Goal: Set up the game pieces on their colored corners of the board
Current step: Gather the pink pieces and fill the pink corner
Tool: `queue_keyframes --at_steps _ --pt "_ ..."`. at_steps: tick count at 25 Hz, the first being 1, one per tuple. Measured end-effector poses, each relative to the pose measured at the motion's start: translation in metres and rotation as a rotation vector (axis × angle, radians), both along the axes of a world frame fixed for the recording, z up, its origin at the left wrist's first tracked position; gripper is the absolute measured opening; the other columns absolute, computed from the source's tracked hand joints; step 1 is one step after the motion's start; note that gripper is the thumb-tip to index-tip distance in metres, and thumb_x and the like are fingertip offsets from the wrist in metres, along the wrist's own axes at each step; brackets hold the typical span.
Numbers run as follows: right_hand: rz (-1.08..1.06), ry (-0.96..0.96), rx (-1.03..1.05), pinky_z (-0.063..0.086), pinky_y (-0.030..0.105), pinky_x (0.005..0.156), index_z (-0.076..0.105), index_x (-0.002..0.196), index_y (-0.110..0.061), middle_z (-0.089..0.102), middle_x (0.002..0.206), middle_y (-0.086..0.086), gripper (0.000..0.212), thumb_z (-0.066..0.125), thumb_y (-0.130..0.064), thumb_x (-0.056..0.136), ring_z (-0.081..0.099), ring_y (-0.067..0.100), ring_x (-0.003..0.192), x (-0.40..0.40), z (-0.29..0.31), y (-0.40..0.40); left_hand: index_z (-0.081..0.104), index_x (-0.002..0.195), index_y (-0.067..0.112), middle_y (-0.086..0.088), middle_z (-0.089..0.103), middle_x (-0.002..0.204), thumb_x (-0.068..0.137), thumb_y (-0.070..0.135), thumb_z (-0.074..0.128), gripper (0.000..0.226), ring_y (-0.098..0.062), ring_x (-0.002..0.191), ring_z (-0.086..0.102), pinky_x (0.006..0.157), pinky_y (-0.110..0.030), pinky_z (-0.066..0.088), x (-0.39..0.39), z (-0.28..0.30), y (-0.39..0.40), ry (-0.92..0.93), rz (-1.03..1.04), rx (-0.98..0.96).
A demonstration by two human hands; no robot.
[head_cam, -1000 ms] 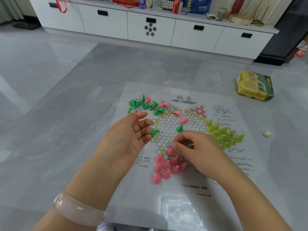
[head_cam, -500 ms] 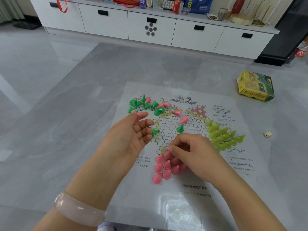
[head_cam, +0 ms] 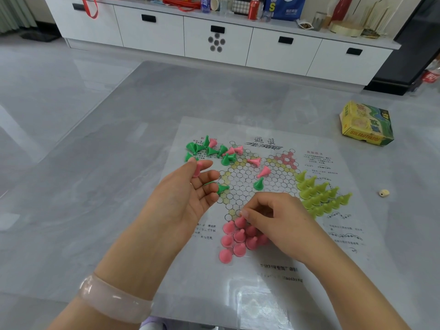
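A thin printed game board [head_cam: 266, 277] lies flat on the grey surface. Several pink cone pieces [head_cam: 234, 236] stand clustered on its near corner. My right hand [head_cam: 273, 220] rests over that cluster, fingertips pinched on a pink piece [head_cam: 240, 221] at the cluster's top. My left hand [head_cam: 188, 191] hovers palm up over the board's left edge, holding a pink piece [head_cam: 197, 171] between thumb and forefinger. Yellow-green pieces [head_cam: 319, 194] fill the right corner. Green and pink pieces [head_cam: 212, 150] lie mixed at the far left. A green cone [head_cam: 258, 184] and two pink cones [head_cam: 259, 166] lie mid-board.
A yellow-green game box [head_cam: 365, 127] sits at the right. A small cream die [head_cam: 383, 193] lies right of the board. A white drawer cabinet [head_cam: 219, 41] with cans and clutter on top stands beyond.
My right hand has slid left and down from mid-board onto the top of the pink cluster. My left hand has stayed in place.
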State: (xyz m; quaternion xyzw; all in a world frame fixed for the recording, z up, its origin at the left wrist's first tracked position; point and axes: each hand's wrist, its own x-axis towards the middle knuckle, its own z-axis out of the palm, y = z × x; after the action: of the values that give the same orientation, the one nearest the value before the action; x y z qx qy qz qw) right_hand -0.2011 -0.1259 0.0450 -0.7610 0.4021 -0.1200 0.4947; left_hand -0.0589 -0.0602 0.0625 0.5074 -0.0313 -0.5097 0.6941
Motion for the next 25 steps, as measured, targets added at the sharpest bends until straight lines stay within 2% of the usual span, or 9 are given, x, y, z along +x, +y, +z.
queue_keyframes --at_steps 6,9,11,13,15,18,19,22,25 --pt "0.022 -0.012 0.008 0.051 0.019 0.048 0.066 0.073 -0.014 0.069 0.062 -0.008 0.016 0.058 -0.011 0.086 0.063 0.011 0.052 -0.001 0.001 0.0 0.058 0.085 0.01 0.003 0.058 0.045 0.096 0.024 0.038 0.027 -0.006 0.037 0.05 0.038 -0.014 0.043 0.0 -0.001 0.0 -0.003 -0.006 0.007" --pt "-0.014 -0.01 -0.08 0.045 0.01 0.049 0.068 0.075 -0.017 0.067 0.062 -0.008 0.016 0.058 -0.013 0.086 0.061 0.001 0.054 -0.006 0.002 -0.003 0.06 0.085 0.01 0.004 0.057 0.046 0.095 0.02 0.041 0.023 -0.005 0.037 0.049 0.037 -0.015 0.042 0.002 0.0 -0.001 0.001 -0.005 0.012" --pt "-0.044 0.029 -0.232 0.042 0.004 0.059 0.068 0.076 -0.023 0.067 0.072 -0.014 0.014 0.059 -0.018 0.086 0.059 -0.005 0.07 -0.01 0.006 -0.006 0.061 0.086 0.009 0.003 0.056 0.047 0.091 0.013 0.046 0.017 -0.005 0.038 0.049 0.037 -0.015 0.042 0.004 0.002 -0.001 -0.001 0.001 0.004" --pt "-0.043 0.046 -0.35 0.042 0.004 0.069 0.068 0.08 -0.026 0.064 0.078 -0.021 0.012 0.058 -0.02 0.085 0.056 -0.006 0.08 -0.008 0.019 -0.01 0.061 0.086 0.007 0.002 0.056 0.048 0.09 0.008 0.046 0.016 -0.006 0.04 0.05 0.039 -0.015 0.044 0.007 0.004 -0.001 -0.002 0.004 -0.014" --pt "-0.001 0.104 -0.458 0.042 0.008 0.069 0.066 0.09 -0.027 0.058 0.085 -0.023 0.012 0.056 -0.021 0.086 0.056 -0.005 0.077 0.003 0.033 -0.021 0.061 0.085 0.006 0.0 0.058 0.05 0.089 0.004 0.044 0.017 -0.008 0.042 0.052 0.041 -0.015 0.046 0.011 0.005 0.001 0.011 0.015 -0.023" --pt "0.065 0.251 -0.581 0.039 0.004 0.058 0.06 0.108 -0.024 0.057 0.105 -0.007 0.022 0.055 -0.019 0.087 0.056 0.001 0.077 0.028 0.039 -0.061 0.061 0.082 0.005 -0.004 0.059 0.058 0.087 0.002 0.043 0.018 -0.011 0.046 0.054 0.044 -0.017 0.048 0.016 0.007 0.006 0.06 0.047 -0.033" --pt "0.082 0.318 -0.609 0.04 0.004 0.062 0.057 0.113 -0.023 0.056 0.112 -0.002 0.028 0.056 -0.017 0.086 0.056 0.006 0.079 0.038 0.038 -0.076 0.061 0.081 0.005 -0.005 0.059 0.059 0.087 0.001 0.043 0.019 -0.011 0.046 0.054 0.044 -0.017 0.049 0.017 0.007 0.007 0.076 0.058 -0.035" --pt "0.218 0.568 -0.625 0.041 0.027 0.084 0.046 0.127 -0.023 0.049 0.126 0.007 0.049 0.061 -0.018 0.082 0.05 0.016 0.097 0.062 0.025 -0.107 0.06 0.079 0.004 -0.005 0.059 0.055 0.087 0.001 0.043 0.019 -0.012 0.045 0.054 0.044 -0.017 0.048 0.025 0.008 0.008 0.112 0.084 -0.047" --pt "0.344 0.632 -0.617 0.04 0.028 0.081 0.042 0.13 -0.026 0.045 0.117 0.005 0.054 0.063 -0.019 0.08 0.05 0.021 0.102 0.08 0.015 -0.117 0.061 0.08 0.005 -0.004 0.059 0.052 0.088 0.003 0.043 0.019 -0.012 0.044 0.054 0.042 -0.017 0.047 0.032 0.009 0.008 0.132 0.099 -0.054"
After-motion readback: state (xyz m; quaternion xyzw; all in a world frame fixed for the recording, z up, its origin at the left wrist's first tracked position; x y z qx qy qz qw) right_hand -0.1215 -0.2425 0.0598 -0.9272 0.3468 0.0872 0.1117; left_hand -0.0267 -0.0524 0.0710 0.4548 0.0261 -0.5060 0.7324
